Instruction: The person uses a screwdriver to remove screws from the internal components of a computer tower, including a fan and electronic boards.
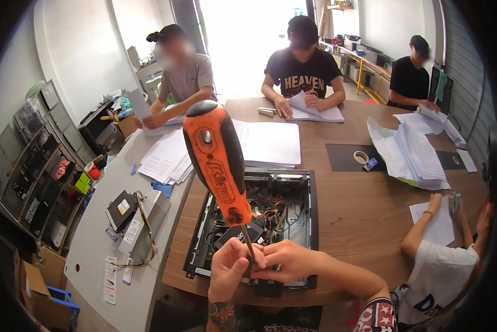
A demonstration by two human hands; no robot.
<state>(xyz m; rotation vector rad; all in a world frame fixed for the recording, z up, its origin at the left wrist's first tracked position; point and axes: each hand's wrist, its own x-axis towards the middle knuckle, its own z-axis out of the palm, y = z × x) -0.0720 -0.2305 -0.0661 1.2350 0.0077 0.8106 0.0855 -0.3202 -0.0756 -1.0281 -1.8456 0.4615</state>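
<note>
Fingers of our right hand [293, 259] pinch together on the lower shaft [247, 238] of an orange-and-black, thick-handled metal screwdriver [218, 169]; our left hand [228, 270] curls beside it, but whether those fingers clamp it we cannot tell. It tilts, handle [212, 152] uppermost, in front of an open black metal computer case [314, 216]. We judge it stiff, top-heavy, slippery along the shaft; the handle's dark panels offer the surest hold.

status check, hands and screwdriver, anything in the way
Left hand and right hand at lower shaft of screwdriver, exact grips unclear. Handle up. It blocks view of part of open computer case.
</note>
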